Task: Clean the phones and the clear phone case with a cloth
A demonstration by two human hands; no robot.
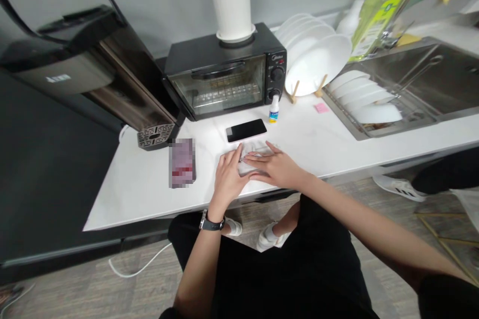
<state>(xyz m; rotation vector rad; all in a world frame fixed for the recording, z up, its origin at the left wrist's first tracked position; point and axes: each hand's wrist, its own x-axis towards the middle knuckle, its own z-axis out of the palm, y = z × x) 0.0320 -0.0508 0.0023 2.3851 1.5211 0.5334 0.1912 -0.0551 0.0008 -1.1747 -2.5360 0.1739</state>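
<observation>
A light grey, crumpled cloth (256,147), perhaps a wipe, lies on the white counter near its front edge. My left hand (229,173) rests on the cloth's left side, fingers stretched out. From the right, my right hand (279,165) lies over it with fingers spread and flat; the thumbs come close together. The hands cover part of the cloth. Just behind it lies a smartphone (247,130), its dark screen facing up. A small white spray bottle (274,109) with a blue and yellow label stands upright beyond the phone's right end.
A blurred purple packet (182,162) lies to the left, before a dark drinks machine (153,124). Behind stands a toaster oven (224,79) bearing a white pot (231,0). White plates (318,65) stand in a rack beside a sink (430,79). A pink note (321,107) lies nearby.
</observation>
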